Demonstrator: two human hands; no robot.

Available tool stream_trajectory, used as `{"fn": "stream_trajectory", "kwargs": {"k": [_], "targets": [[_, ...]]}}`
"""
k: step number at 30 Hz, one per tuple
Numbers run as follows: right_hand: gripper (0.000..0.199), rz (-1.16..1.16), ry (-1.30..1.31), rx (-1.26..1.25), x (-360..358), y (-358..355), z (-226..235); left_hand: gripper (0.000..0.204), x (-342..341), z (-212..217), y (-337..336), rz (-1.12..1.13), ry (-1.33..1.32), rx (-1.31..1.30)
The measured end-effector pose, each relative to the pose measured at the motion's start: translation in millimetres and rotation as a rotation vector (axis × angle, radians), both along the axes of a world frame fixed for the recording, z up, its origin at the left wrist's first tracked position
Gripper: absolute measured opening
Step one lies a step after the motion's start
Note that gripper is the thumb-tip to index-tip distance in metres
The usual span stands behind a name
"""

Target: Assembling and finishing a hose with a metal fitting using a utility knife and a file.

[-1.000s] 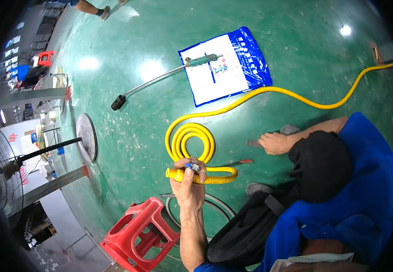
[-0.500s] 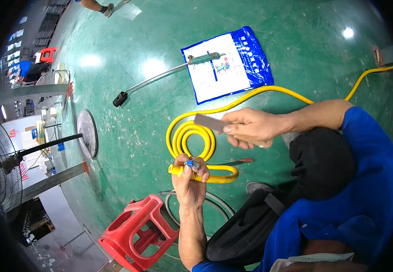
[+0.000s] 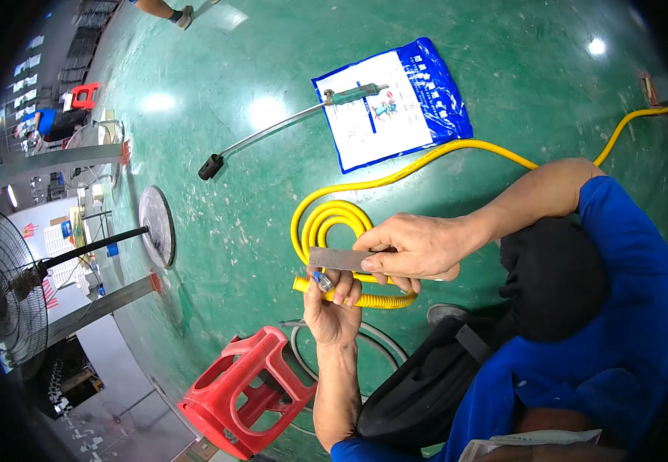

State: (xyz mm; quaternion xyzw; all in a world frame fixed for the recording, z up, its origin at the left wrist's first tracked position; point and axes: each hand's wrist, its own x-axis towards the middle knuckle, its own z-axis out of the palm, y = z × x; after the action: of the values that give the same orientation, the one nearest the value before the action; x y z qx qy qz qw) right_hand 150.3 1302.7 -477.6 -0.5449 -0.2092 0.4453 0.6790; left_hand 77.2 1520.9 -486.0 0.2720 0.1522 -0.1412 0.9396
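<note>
Sitting low over a glossy green painted floor (image 3: 272,254) that mirrors ceiling lights, the person works with both hands close to the knees, beside a red plastic stool (image 3: 245,389) tipped on its side and a dark bag (image 3: 419,393). Left hand (image 3: 334,304) is closed around the end of a yellow corrugated hose (image 3: 334,223), a small blue-and-metal fitting (image 3: 321,279) showing at the fingertips; right hand (image 3: 419,248) pinches a flat, grey metal strip (image 3: 338,259) whose long axis runs almost level, its free end pointing to the person's left, just above the hose end. The ribbed hose runs crosswise under the hands, loops into a tight coil just beyond them, then stretches away to the right across the floor. Farther out lies a blue-and-white printed plastic bag (image 3: 392,104), with a slim curved metal wand (image 3: 272,131), black-tipped, resting partly on it and pointing lower left. At the left stand a fan (image 3: 10,285) with a round base (image 3: 157,225), and a second red stool (image 3: 83,94) far off
</note>
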Motion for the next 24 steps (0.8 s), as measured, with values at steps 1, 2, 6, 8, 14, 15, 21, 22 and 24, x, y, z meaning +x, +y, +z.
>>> {"fn": "stream_trajectory", "kwargs": {"k": [1, 2, 6, 8, 14, 15, 21, 22, 24], "targets": [[0.025, -0.003, 0.017, -0.014, 0, 0, -1, 0.019, 0, 0, 0, 0.002, 0.015, 0.005], [0.026, 0.0, 0.016, -0.013, 1, -1, -1, 0.018, 0, -1, 0, 0.004, 0.031, 0.011], [0.027, 0.014, 0.029, 0.002, 2, 0, -3, 0.018, 0, -5, 1, 0.006, 0.031, -0.019], [0.027, 0.017, 0.033, 0.011, 3, 1, -2, 0.018, 0, -6, 1, 0.02, 0.053, -0.033], [0.026, -0.007, 0.016, -0.01, 5, 1, -5, 0.019, 0, -8, 3, 0.03, -0.008, 0.078], [0.026, -0.015, 0.021, -0.014, 6, 0, -6, 0.02, 1, -7, 3, 0.023, -0.025, 0.225], [0.027, 0.01, 0.024, -0.117, 18, -15, -5, 0.029, 2, 9, -3, 0.008, -0.112, 0.513], [0.028, 0.022, 0.016, -0.123, 19, -14, -4, 0.029, 2, 9, -2, 0.009, -0.086, 0.426], [0.031, -0.094, -0.018, -0.017, 14, -6, -5, 0.028, 2, 4, 1, 0.01, -0.033, 0.25]]}}
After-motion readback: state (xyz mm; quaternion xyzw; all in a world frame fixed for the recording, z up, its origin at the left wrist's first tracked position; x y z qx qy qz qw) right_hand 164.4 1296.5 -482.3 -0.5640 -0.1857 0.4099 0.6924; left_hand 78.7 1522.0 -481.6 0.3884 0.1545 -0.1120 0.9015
